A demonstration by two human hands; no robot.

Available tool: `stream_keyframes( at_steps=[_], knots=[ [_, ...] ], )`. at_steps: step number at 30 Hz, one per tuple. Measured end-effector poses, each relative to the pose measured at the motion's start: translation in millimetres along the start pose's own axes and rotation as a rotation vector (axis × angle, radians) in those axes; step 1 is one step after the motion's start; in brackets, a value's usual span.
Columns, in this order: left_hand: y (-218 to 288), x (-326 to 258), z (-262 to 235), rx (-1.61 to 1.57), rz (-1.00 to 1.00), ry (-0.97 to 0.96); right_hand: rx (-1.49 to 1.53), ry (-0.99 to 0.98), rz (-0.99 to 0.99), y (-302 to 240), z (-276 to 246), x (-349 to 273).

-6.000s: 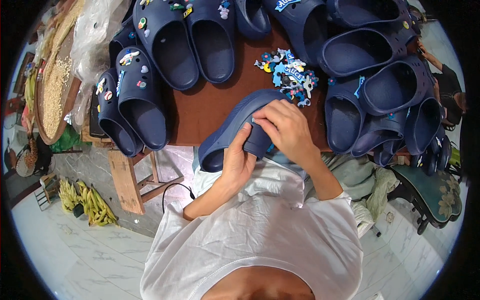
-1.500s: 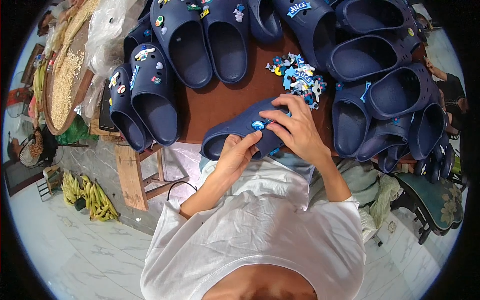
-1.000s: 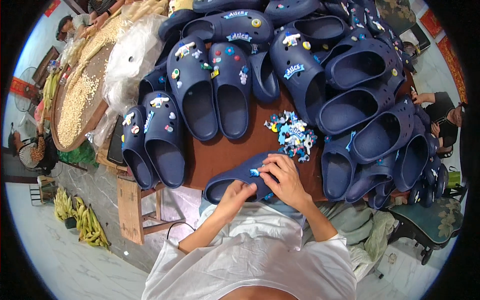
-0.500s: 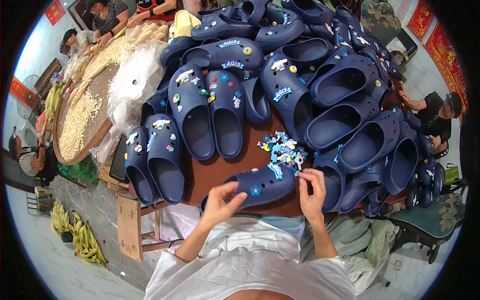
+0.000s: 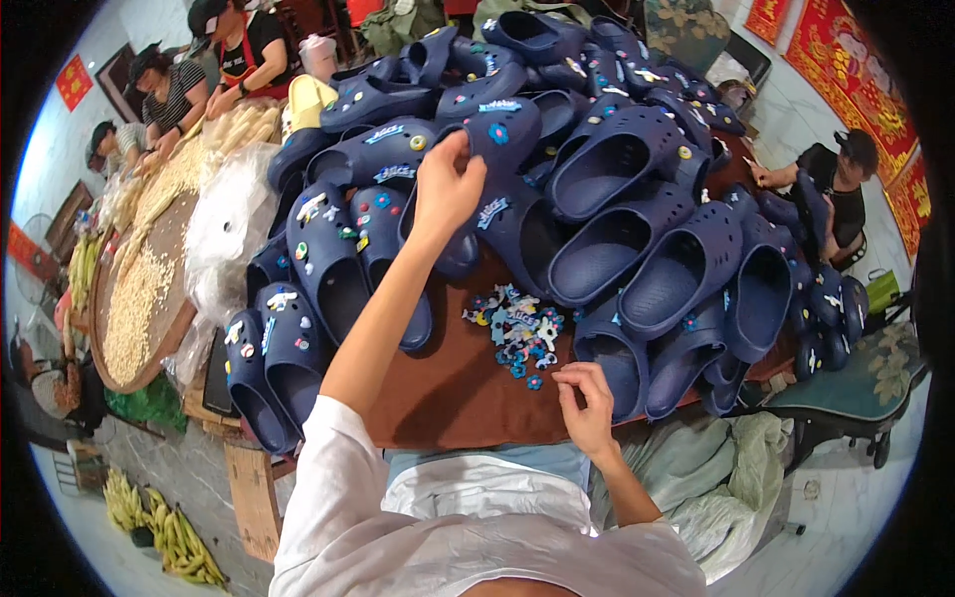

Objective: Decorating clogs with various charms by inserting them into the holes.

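Note:
My left hand point(image 5: 450, 187) is stretched out over the shoe pile, its fingers closed on a navy clog point(image 5: 509, 139). This clog carries a blue flower charm and a light-blue banner charm, and the hand and forearm hide part of it. A heap of small colourful shoe charms point(image 5: 517, 326) lies on the brown tabletop point(image 5: 448, 388). Just right of the heap's near end, my right hand point(image 5: 587, 410) hovers low with loosely curled fingers, thumb and forefinger slightly apart. Nothing shows in it. A loose blue flower charm point(image 5: 534, 382) lies near its fingertips.
Navy clogs point(image 5: 607, 164) are piled across the back and right. A decorated pair point(image 5: 295, 343) stands at the left edge beside a clear plastic bag point(image 5: 231, 224) and a round tray point(image 5: 181, 289) of pale kernels. Other people sit at far left and right. A chair point(image 5: 846, 373) stands at right.
My left hand has carried the clog from the near table edge up onto the pile. My right hand has shifted slightly left and down. The view has shifted, and the charm heap lies uncovered.

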State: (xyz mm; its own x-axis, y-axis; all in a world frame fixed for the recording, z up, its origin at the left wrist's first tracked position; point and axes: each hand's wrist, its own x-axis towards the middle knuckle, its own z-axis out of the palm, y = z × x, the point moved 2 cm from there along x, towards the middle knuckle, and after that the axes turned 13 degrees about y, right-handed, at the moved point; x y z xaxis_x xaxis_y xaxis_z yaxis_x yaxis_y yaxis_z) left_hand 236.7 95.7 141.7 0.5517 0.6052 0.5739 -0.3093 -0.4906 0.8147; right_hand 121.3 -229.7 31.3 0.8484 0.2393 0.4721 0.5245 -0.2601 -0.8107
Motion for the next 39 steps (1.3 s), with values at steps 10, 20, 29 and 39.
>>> stream_keyframes(
  at_steps=[10,20,29,39],
  knots=[
    [-45.2,49.3,105.7,0.265,0.395,0.182,0.010,-0.027,0.056,-0.5,-7.2,-12.0],
    [10.8,-37.4,104.7,0.316,0.577,0.075,0.016,-0.053,0.062,18.0,-3.8,-30.3],
    [-19.2,-28.6,144.8,0.634,0.420,-0.118,-0.007,-0.095,0.170,17.0,-5.1,-41.4],
    [17.2,-53.1,61.5,0.501,0.440,0.060,-0.026,-0.111,0.177,17.6,-0.4,-43.6]
  ],
)
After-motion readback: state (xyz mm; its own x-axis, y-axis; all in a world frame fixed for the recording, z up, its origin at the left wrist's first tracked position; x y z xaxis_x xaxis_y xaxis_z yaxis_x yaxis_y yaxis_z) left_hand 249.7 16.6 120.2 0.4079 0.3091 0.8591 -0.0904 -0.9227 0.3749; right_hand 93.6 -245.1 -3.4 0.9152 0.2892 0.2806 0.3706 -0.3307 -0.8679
